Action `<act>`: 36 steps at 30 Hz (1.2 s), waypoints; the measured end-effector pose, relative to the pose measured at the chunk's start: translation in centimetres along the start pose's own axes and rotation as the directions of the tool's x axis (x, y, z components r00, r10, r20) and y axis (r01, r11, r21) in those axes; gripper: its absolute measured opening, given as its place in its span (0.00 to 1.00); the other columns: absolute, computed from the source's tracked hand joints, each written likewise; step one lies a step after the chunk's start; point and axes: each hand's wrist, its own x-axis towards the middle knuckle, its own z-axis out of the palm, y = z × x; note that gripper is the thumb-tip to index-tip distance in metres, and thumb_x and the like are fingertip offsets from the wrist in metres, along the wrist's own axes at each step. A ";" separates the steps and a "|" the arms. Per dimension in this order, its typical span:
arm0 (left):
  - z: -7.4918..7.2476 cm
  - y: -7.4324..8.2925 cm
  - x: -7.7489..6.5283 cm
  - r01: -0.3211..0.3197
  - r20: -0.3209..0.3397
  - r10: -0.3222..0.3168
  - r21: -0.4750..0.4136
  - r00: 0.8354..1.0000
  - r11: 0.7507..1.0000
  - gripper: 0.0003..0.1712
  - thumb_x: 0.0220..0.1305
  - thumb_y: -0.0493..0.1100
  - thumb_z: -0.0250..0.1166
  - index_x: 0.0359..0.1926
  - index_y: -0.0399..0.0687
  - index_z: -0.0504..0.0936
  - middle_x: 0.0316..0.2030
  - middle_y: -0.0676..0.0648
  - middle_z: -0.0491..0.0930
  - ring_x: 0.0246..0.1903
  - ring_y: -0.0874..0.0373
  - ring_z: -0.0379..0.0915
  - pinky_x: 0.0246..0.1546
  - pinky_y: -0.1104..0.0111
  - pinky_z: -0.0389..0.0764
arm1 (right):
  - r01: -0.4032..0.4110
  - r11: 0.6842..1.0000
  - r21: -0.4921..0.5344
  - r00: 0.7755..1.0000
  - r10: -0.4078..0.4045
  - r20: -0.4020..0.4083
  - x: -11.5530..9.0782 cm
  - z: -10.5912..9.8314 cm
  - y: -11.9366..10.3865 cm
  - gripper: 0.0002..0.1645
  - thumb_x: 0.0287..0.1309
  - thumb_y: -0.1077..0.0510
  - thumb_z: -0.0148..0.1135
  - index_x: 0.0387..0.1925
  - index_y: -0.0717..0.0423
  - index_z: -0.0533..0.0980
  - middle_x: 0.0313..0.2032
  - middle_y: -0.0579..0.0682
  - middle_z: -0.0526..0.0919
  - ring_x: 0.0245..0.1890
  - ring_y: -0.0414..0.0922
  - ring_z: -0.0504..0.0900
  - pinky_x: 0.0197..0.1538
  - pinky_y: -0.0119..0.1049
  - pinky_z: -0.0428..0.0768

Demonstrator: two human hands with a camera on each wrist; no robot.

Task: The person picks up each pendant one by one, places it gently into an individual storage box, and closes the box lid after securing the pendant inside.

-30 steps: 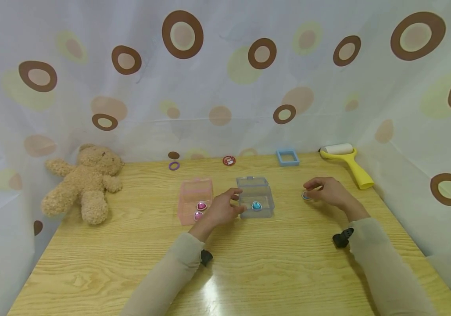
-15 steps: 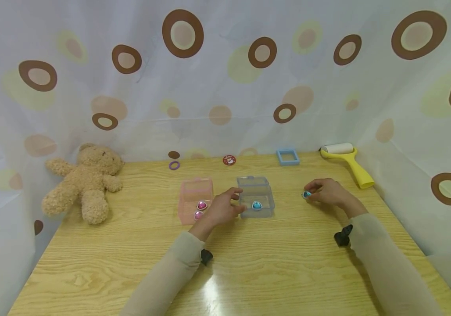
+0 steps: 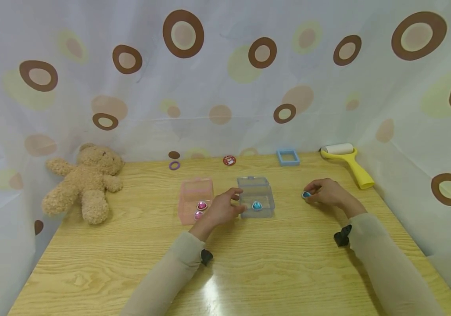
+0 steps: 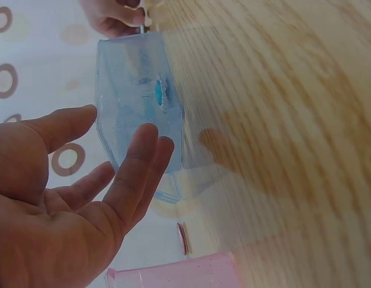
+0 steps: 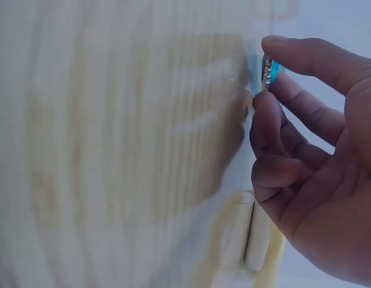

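Note:
My right hand pinches a small blue gem between thumb and fingers, low over the table; in the right wrist view the gem shows edge-on with a beaded silver rim. My left hand holds nothing, its fingers spread at the left side of the clear blue box. The lid of that box is raised, and one blue gem lies inside. Partly behind my left hand stands the clear pink box, lid raised, with pink gems in it.
A teddy bear lies at the left. Along the back are a purple ring, a round red badge and a light blue square frame. At the back right lies a yellow-handled lint roller beside the curtain wall.
My right hand has taken the blue gem between its fingers; its blue face now shows, where before it looked dull and mostly covered. The left hand keeps its place.

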 end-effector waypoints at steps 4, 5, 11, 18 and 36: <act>0.0 0.0 0.0 0.004 0.001 -0.004 0.000 1.000 1.000 0.33 0.68 0.45 0.66 0.70 0.46 0.67 0.61 0.38 0.77 0.55 0.45 0.81 0.48 0.60 0.85 | -0.010 0.999 0.043 1.000 0.009 0.012 -0.3 -0.1 -0.5 0.25 0.61 0.47 0.68 0.55 0.56 0.79 0.48 0.55 0.83 0.47 0.50 0.80 0.46 0.39 0.77; 0.0 0.0 0.0 0.008 0.002 -0.008 0.000 1.000 1.000 0.33 0.68 0.45 0.66 0.71 0.46 0.67 0.61 0.38 0.77 0.55 0.46 0.80 0.49 0.60 0.85 | -0.010 0.998 0.057 1.000 0.009 0.017 -0.4 -0.2 -0.7 0.25 0.62 0.47 0.68 0.55 0.56 0.79 0.49 0.55 0.83 0.48 0.49 0.80 0.46 0.38 0.77; 0.0 0.1 0.1 0.026 0.001 -0.026 -0.003 1.000 1.000 0.33 0.69 0.46 0.65 0.71 0.48 0.66 0.62 0.39 0.76 0.56 0.46 0.79 0.51 0.59 0.84 | 0.016 0.991 0.130 0.999 -0.020 0.031 -0.7 -0.6 -1.6 0.21 0.66 0.54 0.62 0.57 0.58 0.77 0.49 0.57 0.81 0.44 0.46 0.80 0.43 0.35 0.78; -0.1 0.1 0.0 0.013 -0.004 -0.013 0.004 1.000 1.000 0.32 0.68 0.46 0.65 0.71 0.47 0.67 0.61 0.39 0.77 0.56 0.46 0.80 0.50 0.59 0.84 | 0.086 0.986 0.145 0.996 -0.089 0.018 -0.7 -0.8 -2.7 0.21 0.66 0.52 0.63 0.56 0.56 0.78 0.48 0.56 0.82 0.42 0.44 0.80 0.44 0.37 0.79; 0.0 0.0 0.1 0.016 -0.004 -0.016 -0.008 1.000 1.000 0.32 0.69 0.44 0.65 0.71 0.48 0.67 0.62 0.39 0.76 0.54 0.47 0.81 0.47 0.61 0.85 | 0.198 0.973 0.114 0.980 -0.199 -0.010 0.7 0.6 -6.8 0.18 0.62 0.51 0.69 0.53 0.46 0.81 0.47 0.50 0.84 0.36 0.45 0.79 0.39 0.38 0.79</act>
